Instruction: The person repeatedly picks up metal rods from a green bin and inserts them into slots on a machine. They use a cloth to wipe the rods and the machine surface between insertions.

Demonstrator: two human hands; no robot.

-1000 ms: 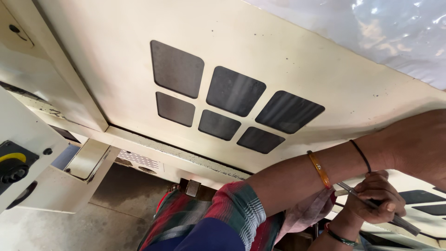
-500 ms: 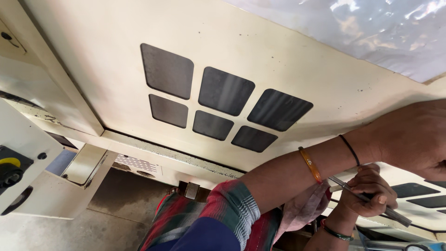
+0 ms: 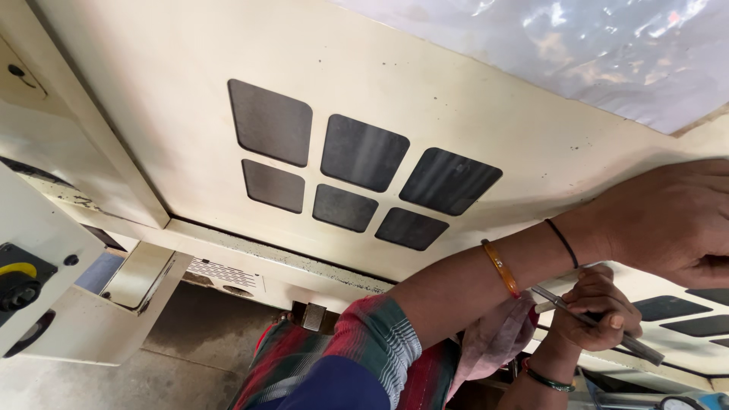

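Cream painted metal machine panel (image 3: pixel 425 83) over grey concrete floor (image 3: pixel 190 349). Six dark square mesh vents (image 3: pixel 361 152), one clear plastic sheet (image 3: pixel 592 45). Left hand (image 3: pixel 672 220) flat on panel, fingers cropped, grip unclear. Right hand (image 3: pixel 596 315) clamped on thin grey metal rod (image 3: pixel 600 325), below left wrist.

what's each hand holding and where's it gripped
The right hand grips a thin metal tool around its middle, both ends sticking out. The left hand presses flat on the cream panel and holds nothing.
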